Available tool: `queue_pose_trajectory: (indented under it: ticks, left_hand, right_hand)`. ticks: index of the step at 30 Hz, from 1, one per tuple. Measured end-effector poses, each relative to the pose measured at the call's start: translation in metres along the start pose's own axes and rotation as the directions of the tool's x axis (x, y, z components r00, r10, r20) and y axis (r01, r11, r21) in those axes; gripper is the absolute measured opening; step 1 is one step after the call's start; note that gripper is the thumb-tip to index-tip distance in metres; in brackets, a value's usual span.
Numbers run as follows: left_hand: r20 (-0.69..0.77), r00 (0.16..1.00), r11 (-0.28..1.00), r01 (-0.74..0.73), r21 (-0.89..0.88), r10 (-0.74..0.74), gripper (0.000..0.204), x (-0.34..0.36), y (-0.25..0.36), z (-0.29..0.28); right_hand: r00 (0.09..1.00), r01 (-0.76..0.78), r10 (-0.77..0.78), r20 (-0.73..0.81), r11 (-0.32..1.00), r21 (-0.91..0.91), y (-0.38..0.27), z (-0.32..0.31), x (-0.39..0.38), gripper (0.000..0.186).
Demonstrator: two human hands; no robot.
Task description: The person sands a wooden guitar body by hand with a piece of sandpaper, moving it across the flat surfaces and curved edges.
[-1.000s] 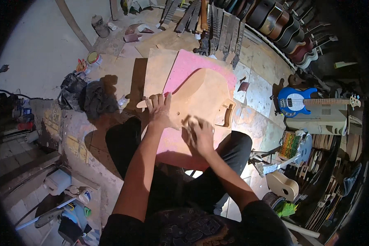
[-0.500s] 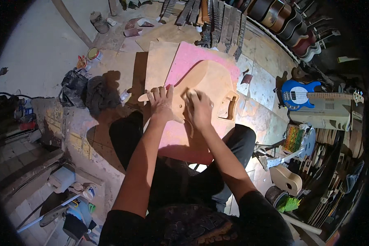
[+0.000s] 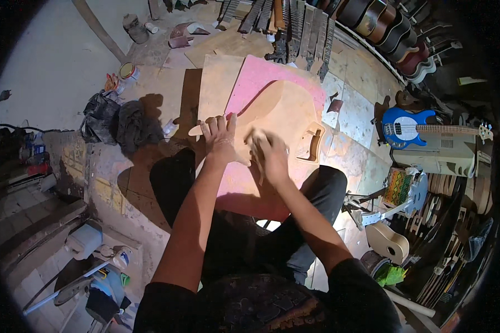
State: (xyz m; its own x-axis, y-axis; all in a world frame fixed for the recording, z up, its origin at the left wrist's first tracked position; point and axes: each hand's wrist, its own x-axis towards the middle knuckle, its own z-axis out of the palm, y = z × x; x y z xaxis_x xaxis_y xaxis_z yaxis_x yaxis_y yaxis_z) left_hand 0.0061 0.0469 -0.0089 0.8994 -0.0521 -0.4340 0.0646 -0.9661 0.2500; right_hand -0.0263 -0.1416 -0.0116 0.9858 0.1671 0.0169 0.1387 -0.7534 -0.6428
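R hand (image 3: 271,154) has slid a bit nearer the person since prev frame, fingers closed on small pale block (image 3: 256,135), mostly hidden so can't ID it. L hand (image 3: 221,140) lies over L end of guitar body (image 3: 289,108), can't tell if gripping; body's flat on pink board (image 3: 256,71), partly covered by both. Print on dark shirt (image 3: 272,305) too dim to read.

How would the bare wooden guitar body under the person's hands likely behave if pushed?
The guitar body would probably feel stiff, as it looks like solid wood. Lying broad side down on the pink board, it would likely slide rather than roll. The narrow rim beside the cut-out might be its most fragile part.
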Motion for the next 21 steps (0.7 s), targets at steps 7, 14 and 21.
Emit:
queue_pose_trajectory:
  ticks: [7,14,21]
  left_hand:
    - [-0.020,1.000,1.000,0.010,0.028,-0.009,0.163,-0.003,-0.007,-0.001]
    - [-0.024,1.000,0.998,0.010,0.055,-0.008,0.168,-0.002,-0.003,-0.003]
    - [-0.048,0.999,0.999,-0.005,0.036,0.007,0.161,0.000,-0.004,0.003]
  right_hand:
    - [0.999,0.021,-0.021,0.032,1.000,-0.017,-0.028,-0.004,0.010,0.035]
    - [0.979,0.200,-0.194,0.057,0.970,-0.139,0.017,-0.007,-0.047,0.040]
    - [0.993,0.115,-0.111,0.041,0.985,-0.125,-0.018,0.010,0.024,0.038]
